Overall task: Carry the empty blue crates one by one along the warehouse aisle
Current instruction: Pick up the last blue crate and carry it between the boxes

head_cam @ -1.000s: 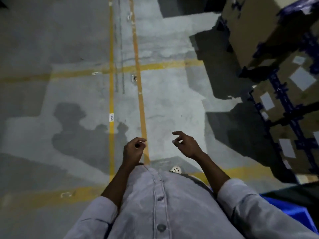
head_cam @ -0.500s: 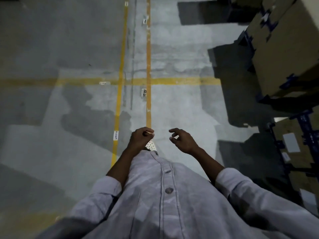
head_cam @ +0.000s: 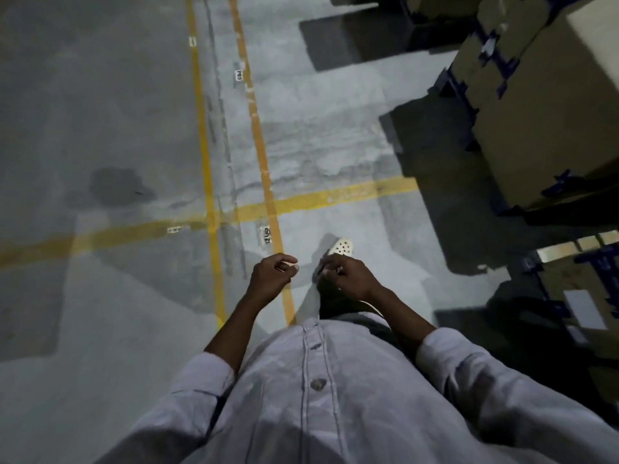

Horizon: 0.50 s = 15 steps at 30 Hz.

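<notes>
Moving on a few steps since a second ago, so the blue crate that was peeking in at the bottom right is sitting out of shot now. Left hand point(head_cam: 273, 276) and right hand point(head_cam: 348, 274) are hanging close together, loosely curled, gripping nothing. White perforated shoe point(head_cam: 342, 246) is stepping beside the yellow floor line point(head_cam: 258, 135), with cardboard boxes point(head_cam: 542, 128) sitting off right.

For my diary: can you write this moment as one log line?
left hand: empty, fingers loosely curled | right hand: empty, curled | blue crate: none in view | cardboard boxes: right
</notes>
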Tool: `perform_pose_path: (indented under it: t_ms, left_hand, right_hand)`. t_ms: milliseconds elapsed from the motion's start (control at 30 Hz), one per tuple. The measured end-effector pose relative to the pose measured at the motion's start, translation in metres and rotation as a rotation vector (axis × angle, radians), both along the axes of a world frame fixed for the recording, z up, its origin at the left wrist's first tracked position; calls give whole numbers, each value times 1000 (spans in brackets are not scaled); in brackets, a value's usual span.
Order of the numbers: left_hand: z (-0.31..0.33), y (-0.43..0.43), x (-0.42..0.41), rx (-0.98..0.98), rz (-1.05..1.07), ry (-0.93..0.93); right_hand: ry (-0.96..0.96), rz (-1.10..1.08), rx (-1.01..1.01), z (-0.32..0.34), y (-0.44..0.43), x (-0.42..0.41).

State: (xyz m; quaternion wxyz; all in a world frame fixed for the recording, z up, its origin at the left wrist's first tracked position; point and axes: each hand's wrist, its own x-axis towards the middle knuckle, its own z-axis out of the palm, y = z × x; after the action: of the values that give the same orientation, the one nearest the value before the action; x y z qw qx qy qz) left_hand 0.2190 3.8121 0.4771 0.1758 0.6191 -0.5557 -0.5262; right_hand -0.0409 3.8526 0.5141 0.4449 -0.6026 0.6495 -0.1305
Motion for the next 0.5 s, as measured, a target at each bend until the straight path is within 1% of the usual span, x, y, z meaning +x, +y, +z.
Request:
perform_pose_path:
  t_ms: [100,200,333,433,500]
  left_hand:
    - [-8,-82,-21,42,5,-13]
    - [3,-169,-41,40,16,-11]
    - [23,-282,-69,-21,119,43]
    - [33,-342,-86,0,216,80]
    - [30,-372,-89,48,235,96]
  right_hand:
    - [4,68,55,-12,-94,-20]
    - [16,124,83,1,-195,-49]
    - [47,-31,-34,25,-319,-80]
    - [-24,-139,-44,25,-385,-83]
    - [-75,-136,-39,18,-415,-81]
